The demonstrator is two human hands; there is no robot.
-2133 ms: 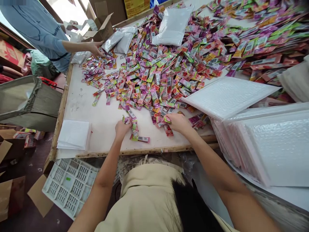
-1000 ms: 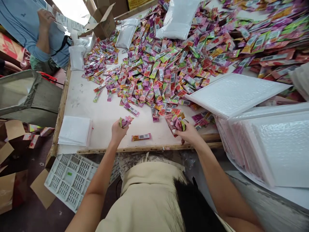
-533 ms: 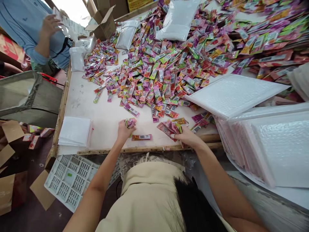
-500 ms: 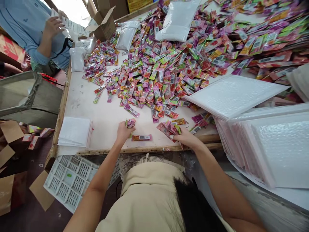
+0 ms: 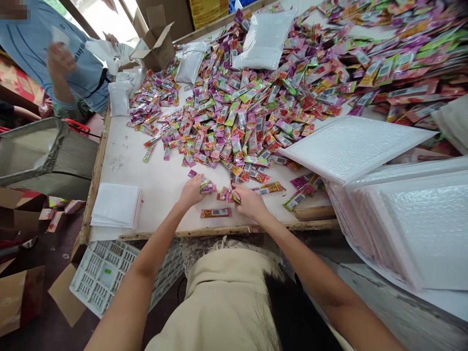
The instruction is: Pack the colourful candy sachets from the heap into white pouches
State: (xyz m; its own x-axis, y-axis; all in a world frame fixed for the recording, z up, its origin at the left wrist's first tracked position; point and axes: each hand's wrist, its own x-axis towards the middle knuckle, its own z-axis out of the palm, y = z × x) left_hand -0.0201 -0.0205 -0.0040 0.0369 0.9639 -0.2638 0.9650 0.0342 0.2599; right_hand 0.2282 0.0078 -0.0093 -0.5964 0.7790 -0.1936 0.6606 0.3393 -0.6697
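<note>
My left hand (image 5: 191, 191) is closed around several small colourful packets (image 5: 207, 186), purple and green, near the table's front edge. Just right of it, my right hand (image 5: 249, 201) grips pink and green packets (image 5: 229, 195). A narrow gap lies between the two bunches. One orange-and-purple packet (image 5: 215, 213) with a barcode lies flat below them. Beyond both hands spreads a large heap of packets (image 5: 234, 117). An orange packet (image 5: 268, 188) rests on the table just right of my right hand.
White padded envelopes (image 5: 420, 214) are stacked at the right, others (image 5: 115, 204) at the table's left. Filled white bags (image 5: 265, 41) lie on the heap. A person in blue (image 5: 69, 53) stands far left. Below is a white crate (image 5: 106, 278).
My right hand has moved left with its packets, close to my left hand. My left hand has shifted slightly right and away from me. The other person's hand has moved left.
</note>
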